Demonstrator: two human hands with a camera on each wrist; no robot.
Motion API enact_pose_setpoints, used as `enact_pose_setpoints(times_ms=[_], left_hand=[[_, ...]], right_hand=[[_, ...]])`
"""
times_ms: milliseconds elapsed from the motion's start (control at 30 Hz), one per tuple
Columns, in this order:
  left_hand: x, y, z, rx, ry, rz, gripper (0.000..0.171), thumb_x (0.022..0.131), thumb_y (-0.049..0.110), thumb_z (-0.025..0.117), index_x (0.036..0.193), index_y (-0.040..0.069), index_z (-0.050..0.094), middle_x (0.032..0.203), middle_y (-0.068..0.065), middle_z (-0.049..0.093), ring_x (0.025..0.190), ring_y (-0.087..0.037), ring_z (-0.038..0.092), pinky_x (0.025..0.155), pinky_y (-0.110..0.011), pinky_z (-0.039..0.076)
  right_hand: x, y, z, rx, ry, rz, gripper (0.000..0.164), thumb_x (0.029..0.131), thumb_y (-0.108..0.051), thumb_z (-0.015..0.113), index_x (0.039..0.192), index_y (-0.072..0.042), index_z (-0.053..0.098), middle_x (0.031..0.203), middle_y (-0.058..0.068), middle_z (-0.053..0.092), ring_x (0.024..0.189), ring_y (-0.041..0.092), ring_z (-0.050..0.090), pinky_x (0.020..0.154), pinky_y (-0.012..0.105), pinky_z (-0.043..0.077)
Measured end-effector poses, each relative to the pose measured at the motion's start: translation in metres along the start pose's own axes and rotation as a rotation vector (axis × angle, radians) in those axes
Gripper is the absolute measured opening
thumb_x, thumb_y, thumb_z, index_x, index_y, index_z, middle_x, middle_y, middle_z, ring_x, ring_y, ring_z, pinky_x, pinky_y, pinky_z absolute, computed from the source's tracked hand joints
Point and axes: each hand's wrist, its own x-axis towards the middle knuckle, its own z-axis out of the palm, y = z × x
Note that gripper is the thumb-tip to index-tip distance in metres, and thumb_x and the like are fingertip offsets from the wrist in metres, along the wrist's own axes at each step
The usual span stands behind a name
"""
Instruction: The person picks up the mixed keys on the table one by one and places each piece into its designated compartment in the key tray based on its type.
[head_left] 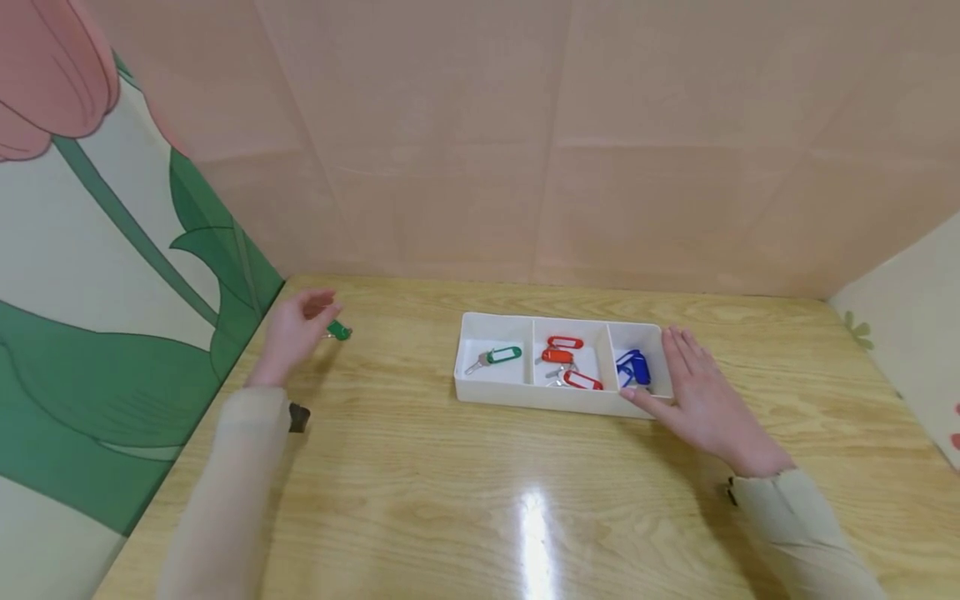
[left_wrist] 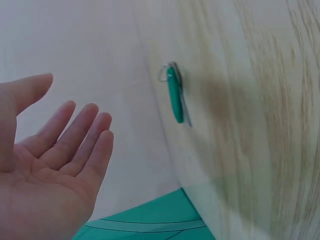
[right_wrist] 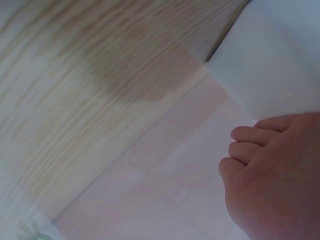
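Note:
At the left of the table, my left hand (head_left: 296,329) is beside a green key tag (head_left: 340,331). In the left wrist view the fingers are spread apart from the thumb, and the green tag (left_wrist: 175,95) with its metal ring and key is clear of them. My right hand (head_left: 701,396) rests on the right end of a white three-compartment tray (head_left: 555,398), fingers along its end wall and thumb on the front rim. Inside are a green-tagged key (head_left: 504,355) at left, red key tags (head_left: 582,380) in the middle and blue tags (head_left: 640,367) at right.
The wood-grain table (head_left: 420,483) meets a pinkish wall (head_left: 450,167) behind. A panel with painted leaves (head_left: 90,400) borders the left side, and a pale panel (head_left: 915,308) stands at the right.

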Motion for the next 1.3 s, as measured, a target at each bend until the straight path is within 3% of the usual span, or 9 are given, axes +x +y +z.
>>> enact_pose_setpoints(times_ms=[367, 600, 933, 1300], left_hand=[[0.018, -0.016, 0.001, 0.047, -0.063, -0.068, 0.052, 0.105, 0.034, 0.058, 0.141, -0.004, 0.054, 0.133, -0.025, 0.059, 0.123, -0.041, 0.055, 0.102, -0.054, 0.046], [0.026, -0.026, 0.004, 0.055, -0.073, -0.072, 0.054, 0.105, 0.034, 0.059, 0.14, -0.007, 0.053, 0.132, -0.027, 0.059, 0.121, -0.041, 0.055, 0.103, -0.054, 0.045], [0.028, -0.043, 0.009, 0.074, -0.094, -0.11, 0.056, 0.104, 0.037, 0.059, 0.138, -0.008, 0.055, 0.132, -0.029, 0.058, 0.121, -0.042, 0.055, 0.1, -0.053, 0.047], [0.027, -0.047, 0.01, 0.09, -0.132, -0.134, 0.05, 0.105, 0.028, 0.059, 0.138, -0.01, 0.054, 0.136, -0.03, 0.056, 0.126, -0.044, 0.053, 0.106, -0.054, 0.043]], right_hand=[[0.0, 0.0, 0.001, 0.003, 0.019, -0.026, 0.107, 0.095, -0.058, 0.064, 0.16, 0.005, 0.005, 0.163, 0.032, 0.007, 0.152, 0.042, -0.002, 0.121, 0.053, -0.002], [0.0, 0.0, 0.001, 0.004, 0.014, -0.023, 0.106, 0.096, -0.057, 0.063, 0.159, 0.006, 0.007, 0.164, 0.032, 0.006, 0.152, 0.041, -0.003, 0.121, 0.054, -0.002], [-0.001, -0.001, -0.001, 0.002, 0.009, -0.021, 0.106, 0.096, -0.058, 0.062, 0.16, 0.004, 0.005, 0.164, 0.03, 0.006, 0.153, 0.039, -0.004, 0.121, 0.055, 0.001], [-0.001, -0.001, 0.0, 0.005, 0.01, -0.015, 0.106, 0.096, -0.059, 0.062, 0.161, 0.003, 0.005, 0.165, 0.028, 0.006, 0.153, 0.037, -0.004, 0.121, 0.055, 0.001]])
